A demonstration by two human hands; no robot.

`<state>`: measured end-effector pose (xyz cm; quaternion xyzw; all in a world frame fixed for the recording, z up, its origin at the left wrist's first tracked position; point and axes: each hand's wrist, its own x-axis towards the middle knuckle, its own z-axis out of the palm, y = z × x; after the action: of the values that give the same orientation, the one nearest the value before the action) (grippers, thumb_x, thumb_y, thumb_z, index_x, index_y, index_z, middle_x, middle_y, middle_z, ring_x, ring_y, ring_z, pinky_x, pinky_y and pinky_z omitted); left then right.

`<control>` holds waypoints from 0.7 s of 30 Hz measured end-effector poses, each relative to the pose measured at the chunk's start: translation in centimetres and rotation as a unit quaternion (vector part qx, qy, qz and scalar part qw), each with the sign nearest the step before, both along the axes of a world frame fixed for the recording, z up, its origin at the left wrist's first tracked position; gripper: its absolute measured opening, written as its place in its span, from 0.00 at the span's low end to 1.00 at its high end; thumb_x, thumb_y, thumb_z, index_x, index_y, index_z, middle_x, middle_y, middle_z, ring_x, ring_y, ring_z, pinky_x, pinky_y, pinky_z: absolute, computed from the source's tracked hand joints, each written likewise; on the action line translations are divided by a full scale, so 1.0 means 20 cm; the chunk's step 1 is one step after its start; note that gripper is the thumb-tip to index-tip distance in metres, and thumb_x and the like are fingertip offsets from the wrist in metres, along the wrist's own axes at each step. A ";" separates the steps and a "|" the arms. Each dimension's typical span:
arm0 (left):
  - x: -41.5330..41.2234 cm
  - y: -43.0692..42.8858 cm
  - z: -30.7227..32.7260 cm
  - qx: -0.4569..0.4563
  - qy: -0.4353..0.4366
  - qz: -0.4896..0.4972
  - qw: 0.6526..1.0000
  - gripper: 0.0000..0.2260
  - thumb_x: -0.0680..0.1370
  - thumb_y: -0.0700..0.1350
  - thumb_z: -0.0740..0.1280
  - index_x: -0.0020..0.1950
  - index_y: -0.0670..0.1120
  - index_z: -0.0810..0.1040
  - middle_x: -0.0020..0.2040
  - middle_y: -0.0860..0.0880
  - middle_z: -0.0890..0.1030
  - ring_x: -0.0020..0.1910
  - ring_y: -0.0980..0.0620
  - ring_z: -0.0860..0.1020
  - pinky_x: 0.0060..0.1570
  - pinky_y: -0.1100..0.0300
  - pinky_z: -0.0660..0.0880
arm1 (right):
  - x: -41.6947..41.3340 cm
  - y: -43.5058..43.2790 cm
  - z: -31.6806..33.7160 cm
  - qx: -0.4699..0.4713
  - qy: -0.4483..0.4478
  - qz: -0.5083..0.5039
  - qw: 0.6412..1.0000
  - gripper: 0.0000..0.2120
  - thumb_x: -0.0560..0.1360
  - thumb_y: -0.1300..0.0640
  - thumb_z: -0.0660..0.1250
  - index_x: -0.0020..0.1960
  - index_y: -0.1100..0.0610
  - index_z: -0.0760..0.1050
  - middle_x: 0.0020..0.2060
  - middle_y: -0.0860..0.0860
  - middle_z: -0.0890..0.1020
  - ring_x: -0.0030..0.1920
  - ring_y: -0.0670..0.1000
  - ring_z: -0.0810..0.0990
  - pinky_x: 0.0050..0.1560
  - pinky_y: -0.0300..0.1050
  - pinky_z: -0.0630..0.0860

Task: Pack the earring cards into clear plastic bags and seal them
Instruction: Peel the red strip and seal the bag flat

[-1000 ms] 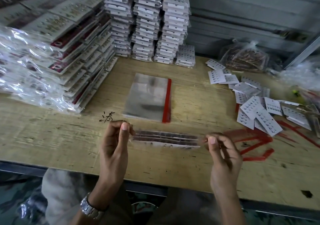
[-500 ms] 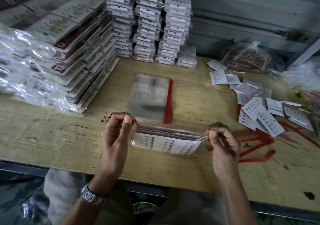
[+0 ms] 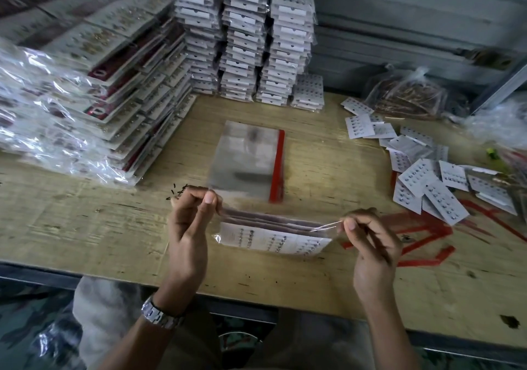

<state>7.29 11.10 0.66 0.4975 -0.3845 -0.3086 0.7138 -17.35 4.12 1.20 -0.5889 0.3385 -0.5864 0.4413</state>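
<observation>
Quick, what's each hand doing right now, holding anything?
Left hand: pinching the top left corner of the clear plastic bag of white earring cards.
Right hand: pinching the same bag's top right corner.

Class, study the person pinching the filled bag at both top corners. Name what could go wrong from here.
1. The left hand and right hand pinch only thin film at the corners of the bag; it may slip and seal crooked.
2. The cards reach close to the mouth, so the flap could catch on them.
3. The bag is close to the front edge of the table; dropped, it might fall off.
</observation>
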 end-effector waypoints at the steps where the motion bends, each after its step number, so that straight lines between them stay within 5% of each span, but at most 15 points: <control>1: -0.01 0.01 0.01 0.011 -0.020 0.020 1.000 0.10 0.81 0.52 0.64 0.42 0.50 0.77 0.39 0.49 0.79 0.40 0.47 0.77 0.50 0.40 0.72 | 0.00 0.02 0.00 -0.001 0.002 -0.022 1.000 0.08 0.75 0.59 0.67 0.44 0.47 0.82 0.37 0.45 0.82 0.39 0.47 0.80 0.44 0.36 0.77; 4: -0.05 0.06 0.04 0.049 -0.096 0.082 0.991 0.12 0.80 0.56 0.64 0.41 0.52 0.78 0.37 0.53 0.81 0.41 0.45 0.78 0.57 0.26 0.67 | 0.02 0.07 -0.01 0.012 0.019 -0.080 0.997 0.07 0.74 0.57 0.68 0.40 0.47 0.81 0.33 0.47 0.82 0.36 0.49 0.80 0.43 0.44 0.76; 7: -0.09 0.10 0.06 0.060 -0.134 0.125 0.981 0.12 0.80 0.56 0.63 0.41 0.52 0.77 0.35 0.54 0.80 0.38 0.45 0.77 0.45 0.49 0.75 | 0.04 0.12 -0.02 0.041 0.032 -0.110 0.993 0.07 0.74 0.55 0.68 0.37 0.49 0.80 0.32 0.47 0.82 0.36 0.48 0.80 0.45 0.45 0.75; 10: -0.13 0.14 0.08 0.063 -0.116 0.136 0.982 0.12 0.81 0.52 0.63 0.40 0.49 0.77 0.34 0.48 0.79 0.29 0.50 0.73 0.32 0.70 0.68 | 0.05 0.19 -0.02 0.091 0.019 -0.133 0.987 0.06 0.72 0.51 0.69 0.37 0.49 0.82 0.32 0.46 0.83 0.37 0.44 0.81 0.44 0.34 0.76; 15: -0.14 0.23 0.04 0.090 -0.081 0.128 0.984 0.11 0.82 0.45 0.65 0.41 0.46 0.79 0.35 0.41 0.79 0.32 0.37 0.72 0.29 0.64 0.66 | 0.06 0.26 -0.03 0.188 0.005 -0.171 0.967 0.13 0.74 0.62 0.71 0.34 0.48 0.84 0.29 0.48 0.83 0.33 0.43 0.81 0.42 0.42 0.74; 17: -0.14 0.27 0.03 0.096 -0.073 0.121 0.985 0.11 0.82 0.45 0.65 0.42 0.45 0.79 0.33 0.42 0.77 0.29 0.42 0.69 0.28 0.64 0.65 | 0.06 0.27 -0.02 0.218 0.003 -0.176 0.960 0.15 0.74 0.64 0.71 0.33 0.50 0.84 0.28 0.49 0.83 0.31 0.43 0.81 0.42 0.45 0.74; 21: -0.16 0.31 -0.01 0.084 -0.025 0.109 0.990 0.11 0.82 0.49 0.64 0.43 0.46 0.78 0.29 0.51 0.74 0.27 0.57 0.69 0.25 0.65 0.67 | 0.05 0.32 -0.03 0.187 0.028 -0.157 0.969 0.13 0.75 0.61 0.71 0.33 0.50 0.82 0.27 0.48 0.80 0.29 0.41 0.77 0.35 0.35 0.72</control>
<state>4.04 17.29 0.50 0.6018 -0.3183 -0.2479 0.6893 -16.41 10.45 0.55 -0.4518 0.5422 -0.5579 0.4366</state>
